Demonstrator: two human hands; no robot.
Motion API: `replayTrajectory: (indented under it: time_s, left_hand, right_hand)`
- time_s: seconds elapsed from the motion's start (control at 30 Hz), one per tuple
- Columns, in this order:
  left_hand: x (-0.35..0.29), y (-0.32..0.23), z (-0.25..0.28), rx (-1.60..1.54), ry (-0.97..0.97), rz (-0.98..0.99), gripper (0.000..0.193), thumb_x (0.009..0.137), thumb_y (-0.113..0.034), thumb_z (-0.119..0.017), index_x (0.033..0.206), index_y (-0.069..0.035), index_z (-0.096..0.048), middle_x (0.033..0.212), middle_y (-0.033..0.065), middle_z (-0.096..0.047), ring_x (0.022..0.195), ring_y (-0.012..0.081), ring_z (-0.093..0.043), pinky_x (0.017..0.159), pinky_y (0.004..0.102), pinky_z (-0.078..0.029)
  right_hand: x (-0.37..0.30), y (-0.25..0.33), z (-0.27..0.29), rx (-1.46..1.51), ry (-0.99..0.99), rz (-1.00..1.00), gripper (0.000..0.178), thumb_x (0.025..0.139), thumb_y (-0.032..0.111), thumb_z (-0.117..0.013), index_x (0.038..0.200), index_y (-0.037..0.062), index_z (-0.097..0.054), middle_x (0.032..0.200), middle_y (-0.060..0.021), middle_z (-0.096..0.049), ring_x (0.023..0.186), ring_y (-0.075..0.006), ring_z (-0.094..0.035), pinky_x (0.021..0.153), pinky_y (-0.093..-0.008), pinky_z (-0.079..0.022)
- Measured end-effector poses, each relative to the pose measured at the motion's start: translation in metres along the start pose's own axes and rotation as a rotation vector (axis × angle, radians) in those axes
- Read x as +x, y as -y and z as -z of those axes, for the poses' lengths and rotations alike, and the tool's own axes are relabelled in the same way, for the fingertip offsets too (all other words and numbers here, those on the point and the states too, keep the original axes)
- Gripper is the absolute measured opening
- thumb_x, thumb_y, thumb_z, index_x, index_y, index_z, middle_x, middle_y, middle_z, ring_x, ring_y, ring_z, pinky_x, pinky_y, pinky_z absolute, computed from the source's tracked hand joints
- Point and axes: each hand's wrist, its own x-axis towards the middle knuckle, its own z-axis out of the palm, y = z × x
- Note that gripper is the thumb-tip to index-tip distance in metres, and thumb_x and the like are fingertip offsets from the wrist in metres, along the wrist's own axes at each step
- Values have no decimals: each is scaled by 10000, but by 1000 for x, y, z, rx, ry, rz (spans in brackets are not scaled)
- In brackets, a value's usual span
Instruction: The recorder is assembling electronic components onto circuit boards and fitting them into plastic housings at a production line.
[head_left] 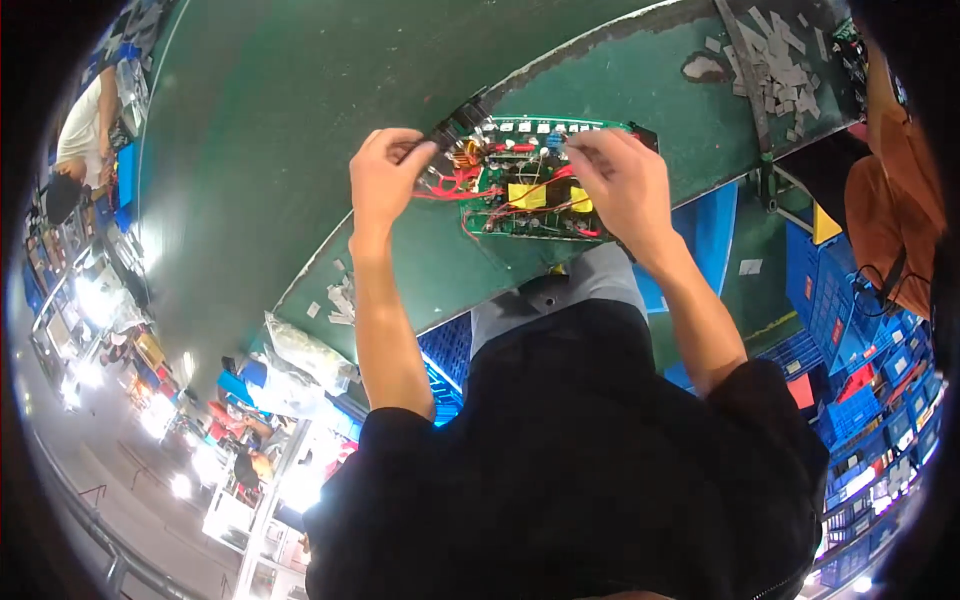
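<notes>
A green circuit board point(505, 187) lies on the green bench in front of me, with yellow-wrapped transformers point(527, 196), red wires point(455, 183) and a row of white-topped parts along its far edge. My left hand point(385, 170) is closed at the board's left end, thumb and fingers pinching a black end piece point(462, 122) that stands tilted there. Over the board's right half is my right hand point(628, 180), its thumb and fingers drawn together near a blue component point(555, 141). Whatever lies between those right fingertips is too small to make out.
Small pale strips point(785, 75) are heaped at the bench's far right, beside a metal bar point(750, 80). More strips point(342, 300) lie near the left edge. Blue crates point(820, 290) stand at right, near a person in brown point(890, 190). Another person point(85, 130) is at far left.
</notes>
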Motion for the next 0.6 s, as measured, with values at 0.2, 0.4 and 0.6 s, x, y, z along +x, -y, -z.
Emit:
replayTrajectory:
  time_s: [0.2, 0.4, 0.6]
  left_hand:
    - [-56, 50, 3, 96, -348, 97, 237, 818, -166, -759, 884, 32, -645, 824, 74, -664, 670, 119, -623, 644, 255, -504]
    - [-87, 75, -9, -228, -297, 375, 298, 901, -246, -690, 886, 31, -583, 805, 33, -599, 677, 81, -517, 612, 248, -438]
    - [-96, 89, 7, -278, -297, 215, 329, 1015, -268, -449, 975, 12, -615, 782, 80, -631, 712, 146, -599, 675, 286, -493]
  right_hand:
    - [32, 1, -66, -226, -49, 246, 92, 753, 61, -694, 843, 73, -685, 797, -72, -626, 742, -285, -586, 664, -380, -484]
    - [50, -2, -96, -384, -31, 307, 74, 748, 91, -686, 820, 72, -682, 767, -68, -595, 753, -284, -551, 711, -383, -472]
    - [52, 3, -93, -419, 233, 263, 141, 780, 57, -611, 884, 58, -708, 819, -97, -595, 813, -305, -549, 758, -400, -481]
